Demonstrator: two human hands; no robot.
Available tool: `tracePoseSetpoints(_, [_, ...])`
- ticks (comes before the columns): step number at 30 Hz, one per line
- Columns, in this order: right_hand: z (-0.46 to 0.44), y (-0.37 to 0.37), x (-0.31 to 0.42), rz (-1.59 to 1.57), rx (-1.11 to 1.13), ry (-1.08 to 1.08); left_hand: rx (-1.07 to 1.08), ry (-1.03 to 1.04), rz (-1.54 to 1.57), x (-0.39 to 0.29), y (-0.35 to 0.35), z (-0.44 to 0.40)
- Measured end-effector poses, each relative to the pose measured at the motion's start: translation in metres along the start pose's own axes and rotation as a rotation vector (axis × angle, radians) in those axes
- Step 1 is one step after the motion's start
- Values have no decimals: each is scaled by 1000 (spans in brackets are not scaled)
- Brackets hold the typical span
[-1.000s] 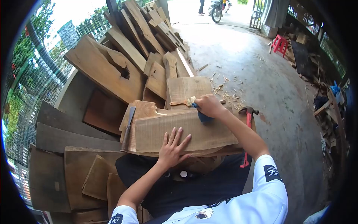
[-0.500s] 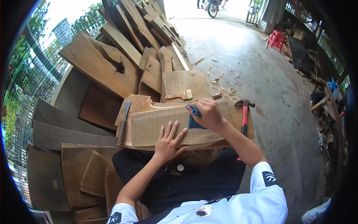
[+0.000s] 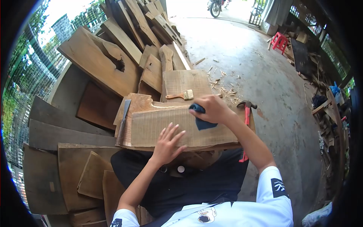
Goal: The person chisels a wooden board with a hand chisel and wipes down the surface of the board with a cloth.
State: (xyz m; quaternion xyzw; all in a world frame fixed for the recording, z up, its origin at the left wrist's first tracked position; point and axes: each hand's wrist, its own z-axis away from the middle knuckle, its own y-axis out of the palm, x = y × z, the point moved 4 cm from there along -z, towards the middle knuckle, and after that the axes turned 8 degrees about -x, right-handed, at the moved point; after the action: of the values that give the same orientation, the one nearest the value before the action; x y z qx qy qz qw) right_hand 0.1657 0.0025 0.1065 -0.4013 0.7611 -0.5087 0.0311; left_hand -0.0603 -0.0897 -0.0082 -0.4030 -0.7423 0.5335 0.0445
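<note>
A flat wooden board (image 3: pixel 162 125) with fine saw lines lies across a larger slab in front of me. My left hand (image 3: pixel 167 143) rests on the board's near edge with its fingers spread. My right hand (image 3: pixel 214 109) is closed around a dark blue cloth (image 3: pixel 205 124), whose loose end hangs over the board's right part. A long chisel (image 3: pixel 124 121) lies at the left end of the slab. On a piece of wood behind the board is a paintbrush (image 3: pixel 180 95). At the right end lies a hammer (image 3: pixel 247 109) with a red handle.
Planks and slabs (image 3: pixel 102 64) lean and stack along the left side. Wood chips (image 3: pixel 226 90) litter the concrete floor beyond the slab. A red stool (image 3: pixel 280 42) stands at the back right, near scrap wood. A motorbike (image 3: pixel 216 7) is at the far entrance.
My right hand has shifted slightly with the blue cloth, and the cloth's loose end now reaches further right. My left hand stays at the board's near edge.
</note>
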Motion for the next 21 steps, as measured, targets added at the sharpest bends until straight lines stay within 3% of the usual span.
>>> tracePoseSetpoints(2, [11,4,-22,-6,464,244,-151,-92,200,-6,-30,1])
tracePoseSetpoints(4, [18,-18,-26,-25,302,109,-311,-148,362,-14,-63,-3])
tracePoseSetpoints(6, [0,-79,24,-237,-28,93,-355,-267,634,-26,-96,-3])
tracePoseSetpoints(8, [-8,-143,84,-300,-236,-170,-322,-241,879,-57,-129,-12])
tracePoseSetpoints(9, [-13,-176,114,-422,-214,-34,-273,-205,986,-73,-146,-20])
tracePoseSetpoints(10, [-33,-206,135,-412,70,-763,-246,-74,953,-93,-164,-32])
tracePoseSetpoints(14, [-29,-183,120,-489,84,-751,-308,220,1143,-148,-197,-70])
tracePoseSetpoints(16, [-44,-178,120,-488,59,-813,-342,233,1250,-156,-215,-93])
tracePoseSetpoints(21, [-79,-195,119,-432,-39,-942,255,-367,857,-171,-258,-185])
